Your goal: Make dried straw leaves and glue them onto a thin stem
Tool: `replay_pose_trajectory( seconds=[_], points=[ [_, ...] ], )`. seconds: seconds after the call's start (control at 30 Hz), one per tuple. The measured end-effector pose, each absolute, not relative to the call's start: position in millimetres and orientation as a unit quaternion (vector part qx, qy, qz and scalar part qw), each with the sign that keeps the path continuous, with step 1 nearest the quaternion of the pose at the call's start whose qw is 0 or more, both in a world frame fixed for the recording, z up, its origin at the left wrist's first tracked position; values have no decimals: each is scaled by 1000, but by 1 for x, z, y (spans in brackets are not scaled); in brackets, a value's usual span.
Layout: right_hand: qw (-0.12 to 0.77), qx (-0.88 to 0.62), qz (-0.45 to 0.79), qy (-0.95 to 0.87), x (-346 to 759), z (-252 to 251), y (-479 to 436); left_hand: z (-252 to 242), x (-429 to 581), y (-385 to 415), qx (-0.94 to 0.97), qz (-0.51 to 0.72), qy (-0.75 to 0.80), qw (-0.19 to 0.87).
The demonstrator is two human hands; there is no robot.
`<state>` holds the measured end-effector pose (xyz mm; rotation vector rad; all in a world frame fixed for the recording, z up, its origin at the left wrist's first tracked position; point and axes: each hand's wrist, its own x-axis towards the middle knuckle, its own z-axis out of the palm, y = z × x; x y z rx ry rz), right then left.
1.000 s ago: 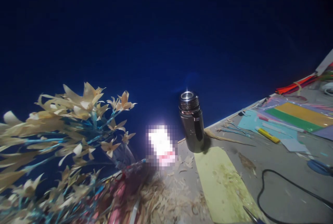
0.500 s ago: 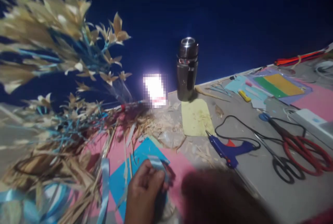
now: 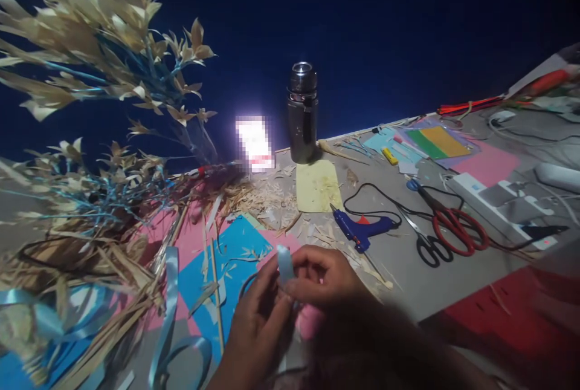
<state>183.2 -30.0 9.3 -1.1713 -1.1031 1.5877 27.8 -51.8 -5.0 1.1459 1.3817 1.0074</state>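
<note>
Low in the middle of the view, my left hand (image 3: 256, 323) and my right hand (image 3: 324, 278) meet over a grey table (image 3: 408, 278). Both pinch a short strip of light blue ribbon (image 3: 285, 262) that stands up between their fingertips. Under the hands lie a blue paper sheet (image 3: 235, 257) and a pink sheet (image 3: 190, 245). A long blue ribbon (image 3: 170, 299) curls on the table left of my left hand. A thin wooden stick (image 3: 216, 299) lies beside it.
Dried straw flowers on blue stems (image 3: 104, 75) fill the left. Straw scraps (image 3: 258, 196) litter the middle. A blue glue gun (image 3: 360, 230), red scissors (image 3: 453, 227), black scissors (image 3: 428, 245), a power strip (image 3: 498, 205), a steel flask (image 3: 302, 112), a yellow pad (image 3: 317, 187) and coloured sheets (image 3: 430, 142) lie further right.
The view has tipped down from the dark backdrop to the table. Both hands have come into sight, and the right hand has joined the left on the ribbon strip.
</note>
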Motion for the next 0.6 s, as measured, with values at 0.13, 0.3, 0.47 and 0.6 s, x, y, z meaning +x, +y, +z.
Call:
replay_pose_trajectory(
  seconds=[0.13,0.3,0.47,0.6],
  points=[
    [485,-472,611,-411,179,9,-29,-8,25,-57,497,377,560,546],
    [512,-498,546,-438,184,0,-29,-7,13,-56,512,281,520,624],
    [532,-506,538,-413,186,-9,-34,10,13,-49,454,315,572,606],
    [481,-532,468,-516,184,-8,-41,16,17,-39,372,374,608,593]
  ],
)
